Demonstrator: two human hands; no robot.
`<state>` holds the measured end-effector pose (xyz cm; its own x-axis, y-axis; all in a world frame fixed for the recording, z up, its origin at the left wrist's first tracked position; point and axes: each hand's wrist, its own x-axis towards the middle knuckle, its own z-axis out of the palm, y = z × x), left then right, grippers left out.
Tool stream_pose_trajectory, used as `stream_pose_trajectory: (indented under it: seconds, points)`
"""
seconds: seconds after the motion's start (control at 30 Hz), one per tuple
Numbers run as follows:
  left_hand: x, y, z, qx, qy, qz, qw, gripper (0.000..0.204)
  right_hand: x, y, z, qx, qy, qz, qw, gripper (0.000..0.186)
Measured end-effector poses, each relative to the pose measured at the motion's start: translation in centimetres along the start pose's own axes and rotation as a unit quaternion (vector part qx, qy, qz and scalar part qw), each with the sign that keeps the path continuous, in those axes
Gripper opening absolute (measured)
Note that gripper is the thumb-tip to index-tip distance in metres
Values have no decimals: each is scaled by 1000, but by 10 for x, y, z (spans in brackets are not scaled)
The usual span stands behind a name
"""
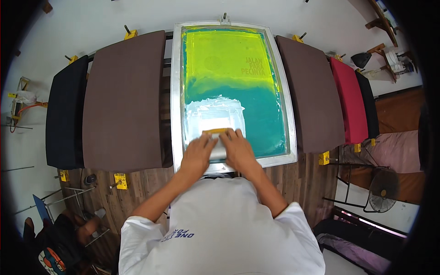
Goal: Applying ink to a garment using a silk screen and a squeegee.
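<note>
Brown pallet (123,98) left of screen frame (176,91). Our left hand (198,153) and right hand (239,149) side by side at frame's near end, both closed over squeegee (216,133). Squeegee sits on white ink patch (214,110), blade probably touching mesh. Second brown pallet (309,96) right of frame.

Brown pallets (123,101) flank it — a fan (382,190) (floor) nearby.

White short-sleeved shirt, blue lettering
</note>
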<state>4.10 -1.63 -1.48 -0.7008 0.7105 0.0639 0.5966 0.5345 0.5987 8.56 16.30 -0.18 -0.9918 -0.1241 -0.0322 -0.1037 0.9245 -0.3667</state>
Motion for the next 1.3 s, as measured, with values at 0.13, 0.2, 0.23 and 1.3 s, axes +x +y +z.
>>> stream_pose_trajectory:
  seconds: [0.13,0.2,0.23,1.3]
  points:
    - [-28,21,-1,6,-45,16,999,58,-36,-17,-13,40,-65,31,997,56]
    - [-22,25,-15,-31,-76,-7,997,55,-32,-18,-26,47,-94,33,994,53]
    - [-16,25,-21,-71,-108,-28,991,52,-29,-17,-30,54,-124,36,990,49]
    - [55,-46,-41,-47,33,-8,998,43,77,1,-18,-23,-40,-1,999,35]
